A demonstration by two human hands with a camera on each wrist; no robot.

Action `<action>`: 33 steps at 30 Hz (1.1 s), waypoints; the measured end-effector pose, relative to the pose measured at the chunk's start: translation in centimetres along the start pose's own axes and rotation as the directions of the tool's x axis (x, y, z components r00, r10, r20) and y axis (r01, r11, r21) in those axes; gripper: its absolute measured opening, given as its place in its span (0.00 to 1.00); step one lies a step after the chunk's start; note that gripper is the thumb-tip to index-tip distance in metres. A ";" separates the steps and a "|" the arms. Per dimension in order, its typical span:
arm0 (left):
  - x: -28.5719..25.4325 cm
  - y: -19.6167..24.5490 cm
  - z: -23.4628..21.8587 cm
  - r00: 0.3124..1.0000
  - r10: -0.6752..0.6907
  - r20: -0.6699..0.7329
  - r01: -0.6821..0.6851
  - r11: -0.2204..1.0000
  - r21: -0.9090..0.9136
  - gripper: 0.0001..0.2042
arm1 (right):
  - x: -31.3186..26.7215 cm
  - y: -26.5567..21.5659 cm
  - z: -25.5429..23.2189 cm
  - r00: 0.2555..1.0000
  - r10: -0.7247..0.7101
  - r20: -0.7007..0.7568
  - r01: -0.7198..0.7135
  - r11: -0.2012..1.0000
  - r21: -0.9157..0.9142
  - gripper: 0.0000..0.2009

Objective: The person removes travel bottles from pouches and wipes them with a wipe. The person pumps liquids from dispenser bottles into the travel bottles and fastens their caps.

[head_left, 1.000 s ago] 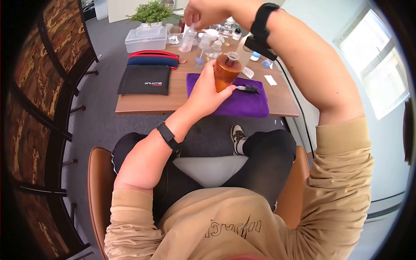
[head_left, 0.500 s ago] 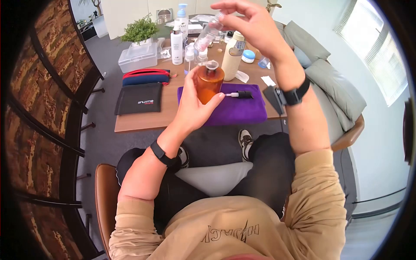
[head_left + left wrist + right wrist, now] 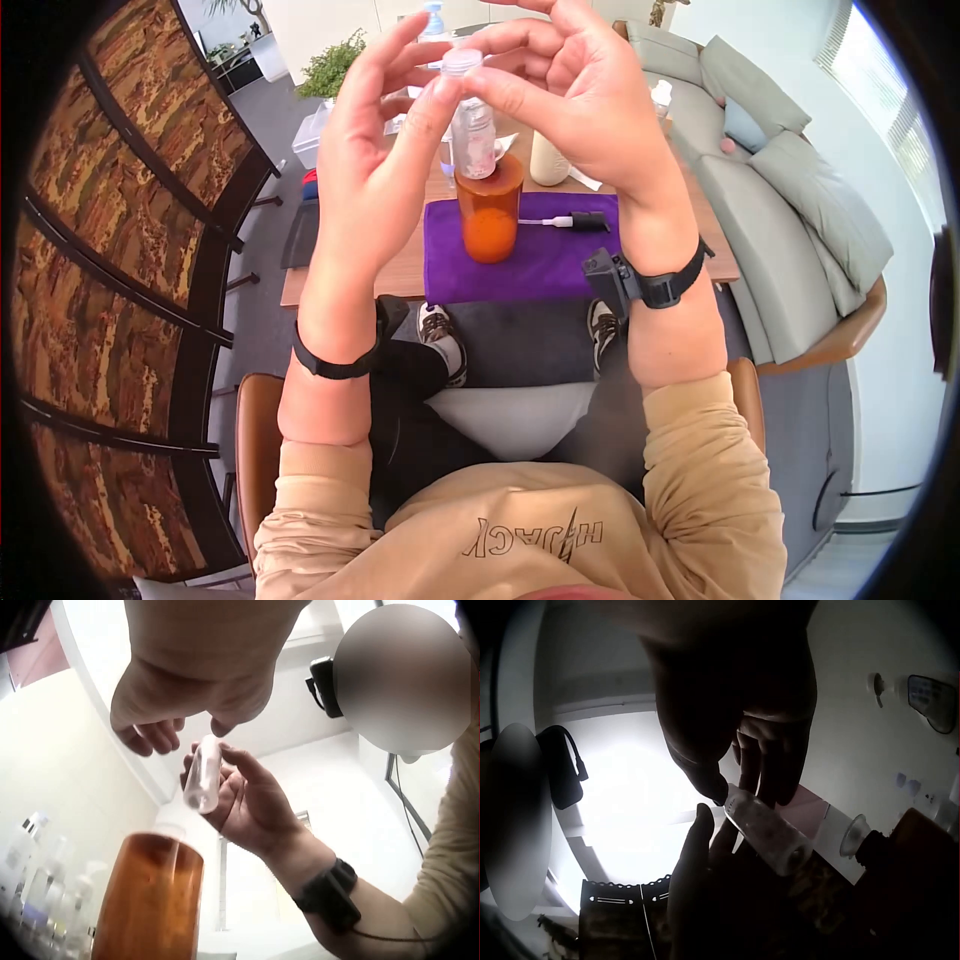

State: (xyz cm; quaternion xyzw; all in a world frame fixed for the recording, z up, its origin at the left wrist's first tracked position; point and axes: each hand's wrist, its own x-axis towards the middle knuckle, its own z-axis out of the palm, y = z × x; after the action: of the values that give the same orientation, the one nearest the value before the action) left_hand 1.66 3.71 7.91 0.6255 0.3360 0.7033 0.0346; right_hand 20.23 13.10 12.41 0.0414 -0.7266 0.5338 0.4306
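Above the amber bottle (image 3: 490, 225), a small clear bottle (image 3: 474, 140) is pinched near its top by the right hand (image 3: 600, 110). The left hand (image 3: 375, 170) is raised on the other side, its thumb at the small bottle's top; contact is unclear. In the left wrist view, the left hand's (image 3: 202, 682) fingers hang apart from the small bottle (image 3: 202, 776). A clear funnel (image 3: 853, 834) sits in the amber bottle's neck in the right wrist view. The amber bottle stands upright on a purple cloth (image 3: 560, 270), beside a black-and-white pump head (image 3: 580, 221).
A cream bottle (image 3: 549, 160) stands behind the cloth. To the left are a clear plastic box (image 3: 308, 140), a plant (image 3: 333, 70) and a dark pouch (image 3: 300, 235). A grey sofa (image 3: 780, 240) is on the right.
The left hand has let go of the amber bottle and risen to the small bottle's top. The right hand has brought the small bottle down, nearly upright in the head view.
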 end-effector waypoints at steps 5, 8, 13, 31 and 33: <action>1.1 -0.1 -1.2 0.969 -0.121 0.214 0.126 0.992 -0.010 0.20 | 0.6 2.3 0.3 0.997 -0.011 -0.075 0.014 0.999 0.037 0.37; 1.6 0.0 -1.8 0.959 -0.155 0.238 0.169 0.985 -0.038 0.18 | 0.1 2.6 1.0 0.984 0.022 -0.175 0.006 0.987 0.161 0.40; 1.8 -0.6 -2.8 0.975 -0.108 0.192 0.126 0.988 -0.087 0.19 | -0.3 3.6 1.8 0.953 -0.040 -0.300 0.057 0.997 0.049 0.25; 0.9 -1.2 -3.5 0.990 -0.144 0.010 0.138 0.926 -0.352 0.25 | -2.1 1.9 2.2 0.989 -0.131 -0.062 0.109 0.956 -0.273 0.17; 1.2 0.7 -2.3 0.987 -0.153 0.039 0.156 0.899 -0.409 0.25 | -2.1 2.0 1.8 0.986 -0.149 -0.069 0.125 0.954 -0.271 0.17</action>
State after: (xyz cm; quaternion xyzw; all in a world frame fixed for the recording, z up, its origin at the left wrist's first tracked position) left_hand -0.38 2.75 9.28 0.5776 0.2294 0.7514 0.2217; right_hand 19.46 11.63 9.41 0.0099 -0.7672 0.4018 0.4999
